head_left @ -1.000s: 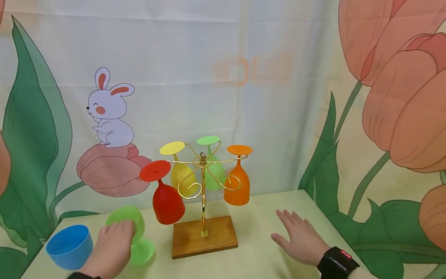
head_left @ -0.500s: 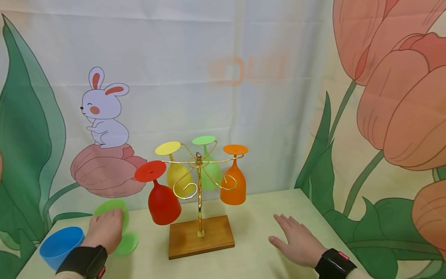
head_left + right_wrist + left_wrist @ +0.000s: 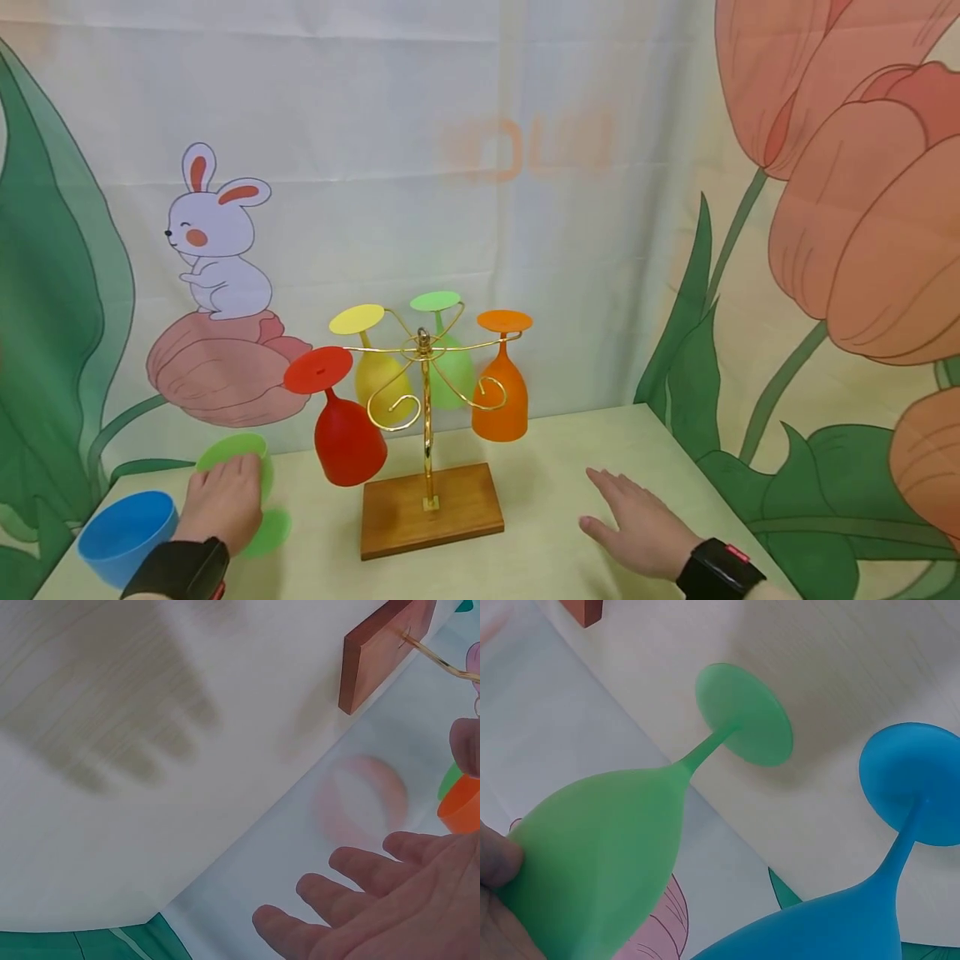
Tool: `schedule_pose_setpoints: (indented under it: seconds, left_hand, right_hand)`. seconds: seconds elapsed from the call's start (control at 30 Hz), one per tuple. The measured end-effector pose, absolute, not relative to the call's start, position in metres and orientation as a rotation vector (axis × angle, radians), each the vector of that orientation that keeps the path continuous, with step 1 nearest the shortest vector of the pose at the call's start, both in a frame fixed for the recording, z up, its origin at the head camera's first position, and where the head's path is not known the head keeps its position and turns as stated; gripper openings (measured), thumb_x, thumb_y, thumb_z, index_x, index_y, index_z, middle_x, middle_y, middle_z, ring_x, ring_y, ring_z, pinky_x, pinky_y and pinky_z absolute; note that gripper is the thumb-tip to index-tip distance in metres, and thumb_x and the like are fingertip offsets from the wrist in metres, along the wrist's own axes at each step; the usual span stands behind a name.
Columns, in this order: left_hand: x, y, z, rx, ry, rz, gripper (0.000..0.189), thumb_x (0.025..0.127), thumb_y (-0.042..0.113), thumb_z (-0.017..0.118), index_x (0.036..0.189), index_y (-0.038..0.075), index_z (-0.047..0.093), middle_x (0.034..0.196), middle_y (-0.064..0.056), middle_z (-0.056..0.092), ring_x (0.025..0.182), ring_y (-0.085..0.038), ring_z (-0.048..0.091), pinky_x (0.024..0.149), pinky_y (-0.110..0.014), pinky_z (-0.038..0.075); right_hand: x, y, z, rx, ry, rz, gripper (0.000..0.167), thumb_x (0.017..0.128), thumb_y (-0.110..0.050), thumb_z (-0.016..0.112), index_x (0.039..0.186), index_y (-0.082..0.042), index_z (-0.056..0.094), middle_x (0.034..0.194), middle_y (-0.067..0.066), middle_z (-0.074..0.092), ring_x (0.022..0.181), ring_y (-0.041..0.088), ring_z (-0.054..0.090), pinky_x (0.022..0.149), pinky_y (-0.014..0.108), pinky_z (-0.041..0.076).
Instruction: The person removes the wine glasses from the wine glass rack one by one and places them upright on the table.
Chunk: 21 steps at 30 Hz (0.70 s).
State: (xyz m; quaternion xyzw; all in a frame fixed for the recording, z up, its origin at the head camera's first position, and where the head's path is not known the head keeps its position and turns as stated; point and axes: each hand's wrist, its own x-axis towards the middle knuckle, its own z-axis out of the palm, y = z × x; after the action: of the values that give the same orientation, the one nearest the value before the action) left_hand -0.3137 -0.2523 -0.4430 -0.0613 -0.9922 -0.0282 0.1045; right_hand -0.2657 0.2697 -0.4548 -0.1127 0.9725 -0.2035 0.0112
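Note:
My left hand grips a light green plastic goblet by its bowl, thumb on the side. The goblet is upright, its round foot low at the tabletop. Beside it, to the left, stands a blue goblet; its stem and foot show in the left wrist view. My right hand hovers over the table's right side with fingers straight, holding nothing. Between the hands is a gold wire goblet rack, bearing upside-down red, yellow, green and orange goblets.
The rack stands on a wooden base on a pale table. Behind the table hangs a cloth backdrop printed with a rabbit and tulips. One front arm of the rack ends in a bare curl.
My left hand has moved left and slightly away with the green goblet, closer to the blue one. The view has turned a little right. My right hand has barely moved.

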Motion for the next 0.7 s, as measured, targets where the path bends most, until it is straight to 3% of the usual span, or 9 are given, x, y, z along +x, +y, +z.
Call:
schedule_pose_setpoints:
  seconds: [0.23, 0.5, 0.7]
  left_hand:
    - [-0.312, -0.255, -0.447, -0.205, -2.884, -0.071, 0.03, 0.089, 0.001, 0.057, 0.114, -0.01, 0.046, 0.11, -0.032, 0.052, 0.102, -0.048, 0.046, 0.088, -0.066, 0.032]
    - [-0.307, -0.254, -0.447, -0.149, -2.836, -0.143, 0.063, 0.086, 0.01, 0.069, 0.135, -0.009, 0.035, 0.128, -0.036, 0.041, 0.117, -0.054, 0.032, 0.099, -0.07, 0.018]
    - [-0.296, -0.249, -0.428, -0.188, -2.761, -0.24, 0.091, 0.083, 0.013, 0.072, 0.146, -0.01, 0.011, 0.131, -0.037, 0.032, 0.121, -0.053, 0.025, 0.099, -0.07, 0.017]
  right_hand:
    - [-0.264, 0.27, -0.456, -0.346, 3.028, -0.633, 0.074, 0.091, -0.056, 0.057, 0.147, -0.01, 0.039, 0.147, 0.015, 0.042, 0.134, 0.04, 0.037, 0.106, 0.058, 0.031]
    - [-0.265, 0.266, -0.457, -0.431, 3.071, -0.626, 0.069, 0.093, -0.052, 0.057, 0.147, -0.012, 0.04, 0.145, 0.013, 0.045, 0.133, 0.037, 0.039, 0.106, 0.054, 0.034]
    - [-0.265, 0.264, -0.453, -0.468, 3.118, -0.608, 0.066, 0.094, -0.049, 0.058, 0.147, -0.014, 0.041, 0.144, 0.01, 0.047, 0.133, 0.033, 0.042, 0.106, 0.052, 0.036]
